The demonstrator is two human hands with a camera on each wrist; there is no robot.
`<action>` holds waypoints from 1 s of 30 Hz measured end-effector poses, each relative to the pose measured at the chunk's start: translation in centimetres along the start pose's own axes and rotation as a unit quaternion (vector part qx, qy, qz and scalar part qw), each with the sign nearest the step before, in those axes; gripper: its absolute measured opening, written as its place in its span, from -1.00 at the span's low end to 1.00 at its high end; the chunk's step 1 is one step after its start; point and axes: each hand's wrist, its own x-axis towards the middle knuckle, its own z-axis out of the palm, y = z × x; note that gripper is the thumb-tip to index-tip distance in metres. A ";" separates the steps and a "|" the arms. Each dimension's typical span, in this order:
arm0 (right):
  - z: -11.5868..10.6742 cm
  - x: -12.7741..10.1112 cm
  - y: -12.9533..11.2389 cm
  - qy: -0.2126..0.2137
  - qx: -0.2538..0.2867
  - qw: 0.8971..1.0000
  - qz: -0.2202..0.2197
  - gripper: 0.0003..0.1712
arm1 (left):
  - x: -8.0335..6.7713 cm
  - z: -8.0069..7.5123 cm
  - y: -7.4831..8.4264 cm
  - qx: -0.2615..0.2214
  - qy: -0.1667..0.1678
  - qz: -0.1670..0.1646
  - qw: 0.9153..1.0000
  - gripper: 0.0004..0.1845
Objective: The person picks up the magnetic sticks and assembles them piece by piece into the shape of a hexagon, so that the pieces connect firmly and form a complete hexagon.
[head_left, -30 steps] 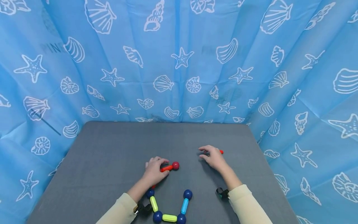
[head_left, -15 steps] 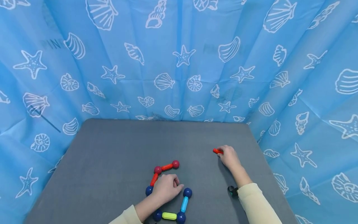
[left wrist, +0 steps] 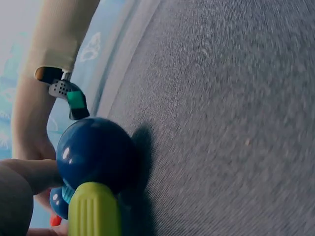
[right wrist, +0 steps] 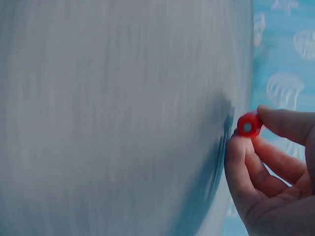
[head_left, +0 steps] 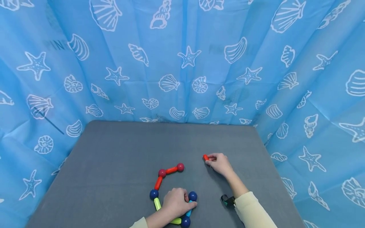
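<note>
My right hand (head_left: 220,163) pinches a short red magnetic rod (head_left: 205,157) between thumb and fingertips, raised over the right-hand part of the table. In the right wrist view, the red rod's grey round end (right wrist: 247,127) faces the camera. My left hand (head_left: 176,202) holds the light blue rod (head_left: 189,212), thumb across it and fingers on the other side. That rod joins two dark blue balls, one far (head_left: 192,196) and one near (head_left: 185,221). In the left wrist view, a dark blue ball (left wrist: 96,153) and a yellow-green rod (left wrist: 93,211) hide most of the light blue rod.
The chain continues left with a partly hidden yellow-green rod (head_left: 157,204), a dark blue ball (head_left: 154,194), a red rod (head_left: 158,183), a crimson ball (head_left: 162,173), another red rod (head_left: 171,170) and an end crimson ball (head_left: 180,167). A blue shell-patterned curtain (head_left: 182,69) surrounds the grey table (head_left: 128,148).
My left hand has left the crimson end of the chain and moved right and nearer to the light blue rod. My right hand has picked up the loose red rod and brought it left.
</note>
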 end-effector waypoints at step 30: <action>3.9 -2.0 -5.5 -0.231 0.083 0.969 -0.042 -0.84 | -0.3 0.9 -0.4 -0.018 0.023 0.000 1.000 -0.48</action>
